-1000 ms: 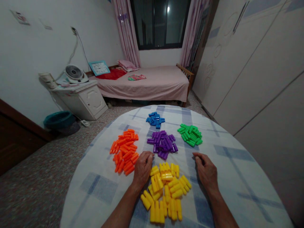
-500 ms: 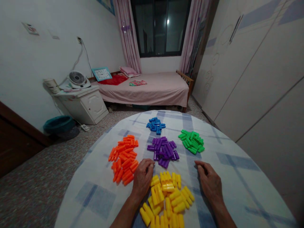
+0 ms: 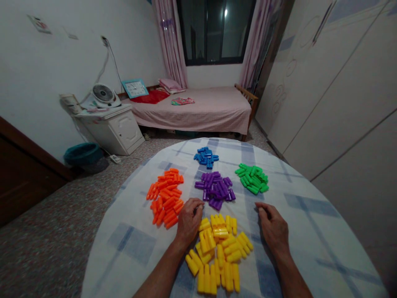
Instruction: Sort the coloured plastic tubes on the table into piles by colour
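My left hand (image 3: 190,221) rests on the tablecloth with its fingers curled in, between a pile of orange tube-shaped plastic pieces (image 3: 167,196) and a pile of yellow ones (image 3: 218,248). Its fingertips lie near the lower left of the purple pieces (image 3: 215,188). To the right of the yellow pile sits my right hand (image 3: 273,227), loosely closed, thumb and forefinger together. I see nothing held in either hand. Many yellow pieces lie side by side in short rows. Farther off are green pieces (image 3: 252,179) at the right and a smaller blue pile (image 3: 206,157).
All piles lie on a round table with a blue-and-white checked cloth (image 3: 133,248). Beyond it stands a bed (image 3: 211,105) under a window. At the left are a white cabinet (image 3: 124,130) with a fan (image 3: 105,95) and a bin (image 3: 83,155); a tall wardrobe (image 3: 335,95) is at the right.
The camera view has tipped slightly down and to the left, so the room and piles sit higher in the picture. Both hands and the piles keep their places on the table.
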Available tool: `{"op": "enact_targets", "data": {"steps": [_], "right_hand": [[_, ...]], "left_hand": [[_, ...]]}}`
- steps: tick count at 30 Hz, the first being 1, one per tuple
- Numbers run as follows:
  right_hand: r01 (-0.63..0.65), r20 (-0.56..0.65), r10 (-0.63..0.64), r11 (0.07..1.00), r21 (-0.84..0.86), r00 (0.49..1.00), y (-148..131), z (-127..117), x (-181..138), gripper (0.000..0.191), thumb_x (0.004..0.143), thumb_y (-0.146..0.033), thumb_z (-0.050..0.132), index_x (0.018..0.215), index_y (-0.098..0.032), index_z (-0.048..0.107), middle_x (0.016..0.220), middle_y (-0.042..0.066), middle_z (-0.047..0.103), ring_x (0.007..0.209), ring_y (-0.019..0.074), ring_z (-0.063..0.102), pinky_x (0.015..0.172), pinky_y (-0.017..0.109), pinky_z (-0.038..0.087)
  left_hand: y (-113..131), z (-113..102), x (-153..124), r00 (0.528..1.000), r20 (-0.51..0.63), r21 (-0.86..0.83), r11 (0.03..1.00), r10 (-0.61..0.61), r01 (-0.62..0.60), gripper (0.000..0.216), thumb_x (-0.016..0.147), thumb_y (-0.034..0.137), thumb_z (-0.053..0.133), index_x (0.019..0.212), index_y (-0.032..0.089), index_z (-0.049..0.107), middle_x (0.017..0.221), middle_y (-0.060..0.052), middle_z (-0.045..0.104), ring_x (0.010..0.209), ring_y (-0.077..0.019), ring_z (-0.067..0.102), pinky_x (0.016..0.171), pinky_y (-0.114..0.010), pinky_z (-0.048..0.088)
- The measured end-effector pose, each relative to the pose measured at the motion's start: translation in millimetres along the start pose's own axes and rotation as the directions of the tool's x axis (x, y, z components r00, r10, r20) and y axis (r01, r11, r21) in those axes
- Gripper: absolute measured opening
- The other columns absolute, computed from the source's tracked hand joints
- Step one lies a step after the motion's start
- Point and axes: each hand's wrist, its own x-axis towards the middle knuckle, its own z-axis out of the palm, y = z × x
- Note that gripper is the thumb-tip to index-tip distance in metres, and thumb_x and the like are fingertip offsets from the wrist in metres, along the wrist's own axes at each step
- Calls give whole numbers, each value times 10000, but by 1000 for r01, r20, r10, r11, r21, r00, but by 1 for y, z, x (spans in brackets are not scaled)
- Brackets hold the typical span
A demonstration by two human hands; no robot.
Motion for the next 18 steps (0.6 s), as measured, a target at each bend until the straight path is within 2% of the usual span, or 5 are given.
{"op": "enact_targets", "data": {"steps": [6, 9, 15, 18], "right_hand": [[-11, -4, 11, 1000, 2, 1000, 0, 0, 0, 391, 764, -424, 399, 915, -193, 677, 953, 79, 693, 865, 226, 623, 801, 337, 441], [-6, -7, 6, 1000, -5, 1000, 0, 0, 0, 392, 765, -420, 398, 915, -192, 678, 950, 80, 693, 865, 227, 623, 802, 336, 438], [12, -8, -13, 1000, -10, 1000, 1, 0, 2, 395, 763, -404, 393, 912, -182, 685, 943, 86, 694, 847, 229, 623, 782, 334, 443], [21, -9, -21, 1000, 8, 1000, 1, 1, 2, 400, 769, -397, 393, 926, -177, 689, 945, 93, 694, 853, 231, 623, 790, 338, 445]], "left_hand": [[2, 0, -1, 1000, -9, 6, 1000, 3, -3, 200, 864, 187, 455, 873, 180, 655, 915, -58, 649, 907, -173, 601, 838, -324, 479], [2, 1, 0, 998, -54, 33, 999, 15, -13, 207, 848, 161, 453, 866, 181, 658, 917, -59, 647, 907, -176, 601, 842, -341, 488], [-7, 6, 5, 981, -187, 216, 976, 55, -13, 196, 756, 141, 546, 889, 192, 680, 1079, -88, 611, 1116, -246, 529, 1005, -464, 417], [-2, 7, 4, 991, -128, 255, 967, 23, 11, 211, 751, 164, 568, 929, 190, 679, 1123, -103, 596, 1134, -258, 531, 1008, -480, 420]]}}
